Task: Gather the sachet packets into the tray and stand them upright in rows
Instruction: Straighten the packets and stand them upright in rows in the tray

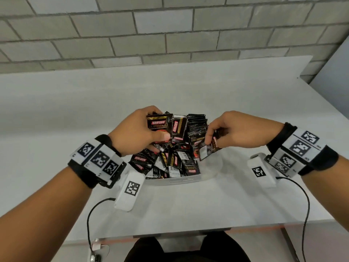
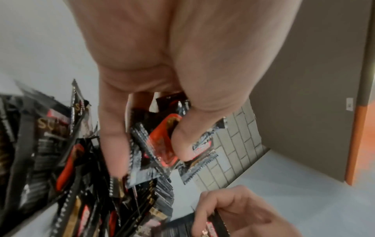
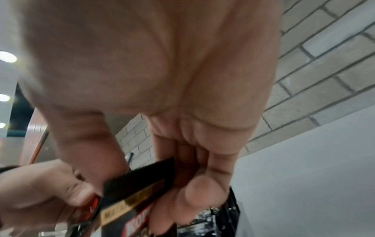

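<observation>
Head view: we pinch a Kopiko sachet (image 1: 159,127) in our left hand (image 1: 136,132) and another sachet (image 1: 208,148) in our right hand (image 1: 239,129), lifted clear for slotting beside the upright row (image 1: 196,125) at the tray's (image 1: 181,180) one o'clock

This looks like a plain indoor workroom or test space, not a home. A bare white table (image 1: 170,87) stands against a wall of grey brick (image 1: 170,35) with no decoration. The left wrist view shows a flat grey wall panel (image 2: 304,80) with a small switch plate (image 2: 349,104) beside an orange door frame (image 2: 359,144). The right wrist view shows 3 round recessed ceiling lights (image 3: 7,57), of the kind fitted in offices or institutional rooms.
</observation>
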Demonstrator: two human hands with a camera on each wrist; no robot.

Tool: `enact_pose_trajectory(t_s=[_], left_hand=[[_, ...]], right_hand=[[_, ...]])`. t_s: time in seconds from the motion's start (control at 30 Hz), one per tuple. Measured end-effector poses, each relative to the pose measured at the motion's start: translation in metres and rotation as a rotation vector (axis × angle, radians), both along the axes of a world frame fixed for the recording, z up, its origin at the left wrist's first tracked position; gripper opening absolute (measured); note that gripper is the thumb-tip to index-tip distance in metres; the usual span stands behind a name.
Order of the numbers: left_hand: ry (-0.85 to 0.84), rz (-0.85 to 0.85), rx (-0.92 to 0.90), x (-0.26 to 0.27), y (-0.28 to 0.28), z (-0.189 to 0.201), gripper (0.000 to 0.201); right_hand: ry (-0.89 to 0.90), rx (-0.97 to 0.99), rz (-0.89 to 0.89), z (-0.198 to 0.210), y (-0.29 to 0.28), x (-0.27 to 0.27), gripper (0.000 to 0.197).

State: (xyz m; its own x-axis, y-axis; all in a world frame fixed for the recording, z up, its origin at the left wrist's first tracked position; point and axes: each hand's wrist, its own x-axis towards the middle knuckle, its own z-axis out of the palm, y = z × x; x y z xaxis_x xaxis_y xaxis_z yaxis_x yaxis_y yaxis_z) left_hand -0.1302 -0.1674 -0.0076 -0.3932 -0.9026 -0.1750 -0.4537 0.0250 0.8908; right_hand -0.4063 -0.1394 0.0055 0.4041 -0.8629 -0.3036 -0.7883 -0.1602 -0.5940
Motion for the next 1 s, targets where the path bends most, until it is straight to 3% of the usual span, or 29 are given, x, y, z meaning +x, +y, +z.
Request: enact_pose_trajectory(t_s=[0.1, 0.2, 0.3, 0.47, 0.57, 0.7, 0.8, 0.9, 1.0], left_hand=[[0.105, 0.032, 0.069, -0.003, 0.005, -0.002, 0.04], [0.173, 0.031, 0.101, -0.007, 0.008, -0.003, 0.046], [0.197, -0.022, 0.119, -0.012, 0.011, -0.005, 0.048], [0.29, -0.123, 0.189, -0.018, 0.019, -0.008, 0.063], [0.332, -0.221, 0.156, -0.02, 0.021, -0.004, 0.074], [0.435, -0.192, 0.271, -0.025, 0.02, 0.002, 0.067], [0.32, -0.124, 0.218, -0.026, 0.018, -0.002, 0.083], [0.177, -0.117, 0.17, -0.017, 0.013, 0.008, 0.082], [0.174, -0.086, 0.119, 0.021, -0.001, 0.031, 0.082]], right_hand=[[-0.155, 0.074, 0.039, 0.006, 0.003, 0.0, 0.033], [-0.364, 0.034, 0.008, 0.009, 0.003, 0.006, 0.018], [-0.552, -0.06, -0.139, 0.009, 0.003, 0.015, 0.011], [-0.307, -0.412, -0.287, -0.008, -0.001, 0.032, 0.018], [-0.409, -0.321, -0.285, -0.014, 0.001, 0.041, 0.025], [-0.497, -0.321, -0.24, -0.011, 0.004, 0.051, 0.036], [-0.567, -0.206, -0.225, -0.006, 0.002, 0.058, 0.061], [-0.601, -0.125, -0.172, 0.0, 0.0, 0.063, 0.047], [-0.626, -0.099, -0.182, 0.006, 0.001, 0.059, 0.037]])
